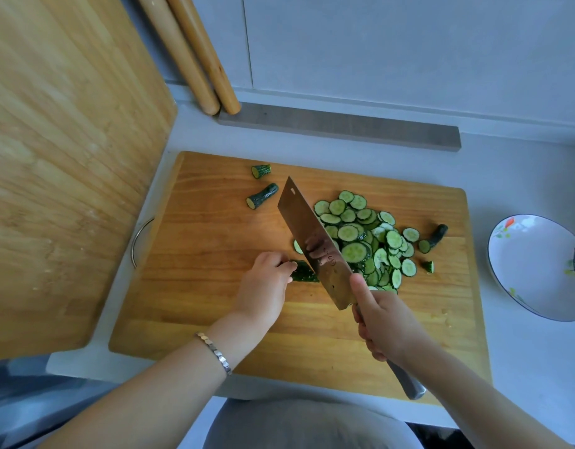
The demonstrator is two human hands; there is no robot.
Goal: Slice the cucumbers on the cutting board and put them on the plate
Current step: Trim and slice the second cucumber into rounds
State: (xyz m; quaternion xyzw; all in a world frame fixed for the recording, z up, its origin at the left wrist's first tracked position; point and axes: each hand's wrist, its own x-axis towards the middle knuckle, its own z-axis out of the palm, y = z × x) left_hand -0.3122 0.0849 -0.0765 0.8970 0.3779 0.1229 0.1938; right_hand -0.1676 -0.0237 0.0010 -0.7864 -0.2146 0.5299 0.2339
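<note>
Wooden cutting board (214, 247) on grey counter (522, 367) (plate (532, 264) beside): left hand (266, 286) pinches cucumber (304, 272), right hand (386, 325) grips cleaver (315, 241).

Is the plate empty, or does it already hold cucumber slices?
Empty where visible: the plate shows only its painted pattern; the cucumber slices lie on the cutting board.

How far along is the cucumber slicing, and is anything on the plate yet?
Done: a large pile of slices lies on the cutting board. In hand: the left hand holds a short cucumber piece while the right hand holds the cleaver against it. Left: finishing that piece, then moving the slices to the plate, which holds none.
</note>
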